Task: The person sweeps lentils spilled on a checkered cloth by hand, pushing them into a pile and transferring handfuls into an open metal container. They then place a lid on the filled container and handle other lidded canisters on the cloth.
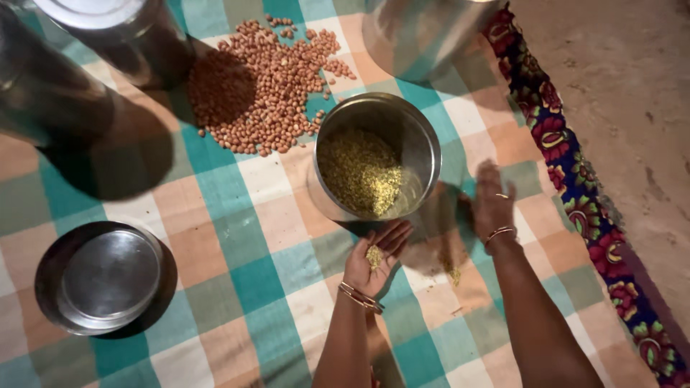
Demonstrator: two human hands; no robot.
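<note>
- Left hand (375,257) palm up, fingers loosely together and cupped, small heap of yellow-green grain (374,256) in palm, just below pot (377,158).
- Right hand (492,197) palm down on cloth (237,237) right of pot, fingers together and flat, sweeping look; blurred, nothing visibly pinched.
- Pot open, part full of same grain, mostly banked left.
- Loose grain spill (451,271) on cloth between hands.
- Judged step: gathering spill, returning to pot.
- Best done: keep palm level, tip over rim not beside, rake spill toward cupped hand with flat edge of right.
- Peanuts (269,86) heaped above pot, apart; keep unmixed.
- Lid (108,276) lower left; steel tins at top edge.
</note>
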